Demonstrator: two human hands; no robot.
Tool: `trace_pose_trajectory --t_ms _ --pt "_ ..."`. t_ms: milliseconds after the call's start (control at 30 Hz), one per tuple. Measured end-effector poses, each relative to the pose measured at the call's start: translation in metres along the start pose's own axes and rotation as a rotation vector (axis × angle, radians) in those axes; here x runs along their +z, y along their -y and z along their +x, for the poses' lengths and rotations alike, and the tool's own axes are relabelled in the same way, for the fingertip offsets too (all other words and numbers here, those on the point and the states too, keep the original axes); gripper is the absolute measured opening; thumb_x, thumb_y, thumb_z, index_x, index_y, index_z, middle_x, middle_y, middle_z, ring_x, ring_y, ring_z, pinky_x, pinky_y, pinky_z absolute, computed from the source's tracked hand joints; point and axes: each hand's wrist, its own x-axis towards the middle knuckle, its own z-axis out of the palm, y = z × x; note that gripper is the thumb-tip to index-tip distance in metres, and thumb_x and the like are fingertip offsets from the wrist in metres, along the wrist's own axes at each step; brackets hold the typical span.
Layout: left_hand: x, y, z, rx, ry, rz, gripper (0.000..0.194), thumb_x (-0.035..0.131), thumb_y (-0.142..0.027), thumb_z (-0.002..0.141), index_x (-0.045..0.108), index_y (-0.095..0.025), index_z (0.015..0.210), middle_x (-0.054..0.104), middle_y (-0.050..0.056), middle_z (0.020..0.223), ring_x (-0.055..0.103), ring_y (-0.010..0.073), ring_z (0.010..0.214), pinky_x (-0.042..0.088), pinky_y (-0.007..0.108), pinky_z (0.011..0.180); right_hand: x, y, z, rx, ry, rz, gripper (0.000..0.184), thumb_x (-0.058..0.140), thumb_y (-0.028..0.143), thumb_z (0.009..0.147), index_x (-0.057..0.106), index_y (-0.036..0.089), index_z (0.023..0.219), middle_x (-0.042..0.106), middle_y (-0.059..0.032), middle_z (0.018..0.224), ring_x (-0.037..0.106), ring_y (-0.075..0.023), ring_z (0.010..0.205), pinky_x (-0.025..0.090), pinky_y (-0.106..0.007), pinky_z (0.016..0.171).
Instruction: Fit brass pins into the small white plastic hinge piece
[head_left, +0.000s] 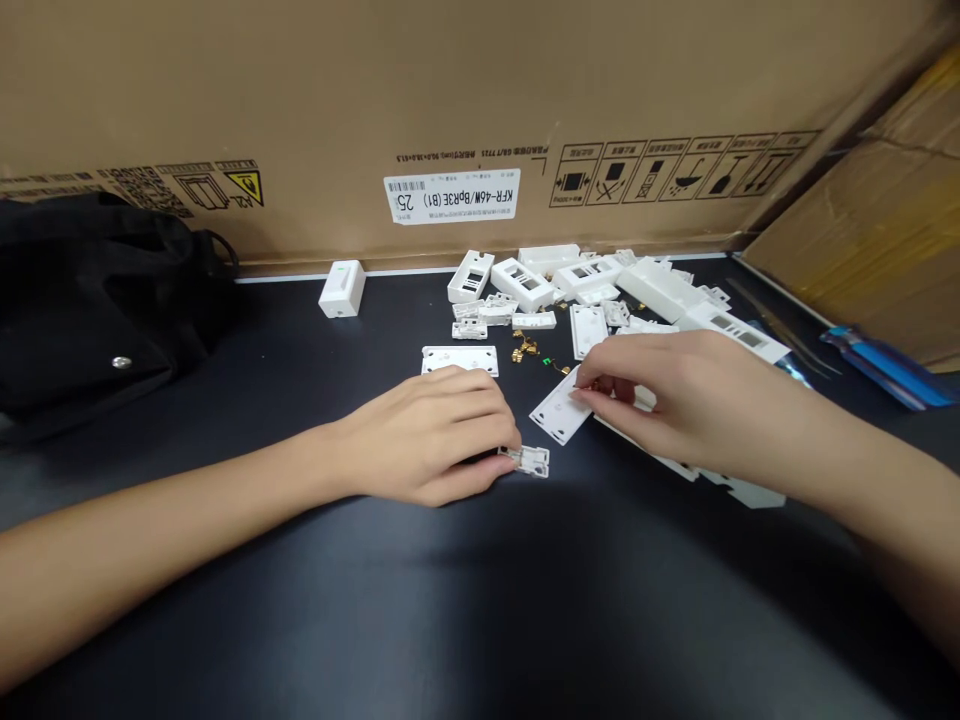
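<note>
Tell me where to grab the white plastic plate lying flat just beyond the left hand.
Pinch the short right end of the white plastic plate, coming from the right with the right hand. That end sticks out free, while the left hand crowds the near long edge. The plate lies flat on the black tabletop, so its edges sit low.

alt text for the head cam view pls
Two bare hands work over a black table: the right hand pinches a white plastic plate, and the left hand touches a small white plastic piece. Loose white plastic housing parts and small brass contacts lie scattered ahead, before a cardboard box.
</note>
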Motion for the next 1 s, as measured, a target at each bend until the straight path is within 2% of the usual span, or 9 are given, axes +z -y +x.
trace_pose_trajectory --t_ms 167,267,500,833,1000 --pt "0.0001 -0.0006 -0.0006 0.008 -0.005 0.001 0.016 0.054 -0.026 0.101 0.066 -0.016 0.104 0.072 0.008 0.097 0.064 0.0200 0.096 0.052 0.034 0.090 -0.0056 0.0046 0.0023 -0.020 -0.006 0.045 0.018 0.051 0.024 0.094 0.066 0.021 0.083 0.068 -0.0025 0.075 0.059 -0.0178 0.066 0.037 -0.030 0.062" --pt "-0.0002 -0.0015 -0.0010 -0.015 0.000 -0.001 0.016 0.054 -0.026 0.101 0.066 -0.016 0.105 0.072 0.008 0.098 0.064 0.0199 0.097 0.052 0.033 0.090 -0.0074 0.0074 0.0027 -0.067 0.033 0.105 0.018 0.051 0.022 0.093 0.065 0.020 0.082 0.068 -0.0027 0.078 0.059 -0.0165 0.067 0.039 -0.029 0.062" --pt "-0.0003 -0.0028 -0.0015 -0.035 0.004 0.012 0.019 0.053 -0.028 0.101 0.067 -0.016 0.106 0.071 0.009 0.099 0.064 0.0200 0.096 0.052 0.033 0.089 0.0000 0.0034 0.0012 -0.160 0.063 0.119 0.017 0.053 0.020 0.096 0.070 0.021 0.097 0.073 -0.0041 0.090 0.064 -0.0178 0.079 0.044 -0.030 0.071" --pt "-0.0011 -0.0047 -0.0004 -0.056 0.018 0.009 0.019 0.051 -0.028 0.102 0.067 -0.016 0.105 0.071 0.008 0.098 0.062 0.0193 0.093 0.051 0.033 0.088 -0.0018 0.0003 0.0045 -0.079 -0.016 0.020 0.021 0.055 0.024 0.097 0.075 0.020 0.097 0.076 -0.0063 0.089 0.069 -0.0206 0.082 0.048 -0.032 0.074" --pt "0.0007 0.0002 -0.0007 -0.038 -0.009 0.033 0.015 0.055 -0.025 0.100 0.065 -0.016 0.107 0.071 0.009 0.102 0.064 0.0209 0.097 0.053 0.036 0.089 -0.0018 0.0021 0.0044 -0.040 -0.075 0.035 0.018 0.059 0.024 0.094 0.077 0.022 0.095 0.078 -0.0054 0.085 0.071 -0.0209 0.078 0.048 -0.030 0.068"
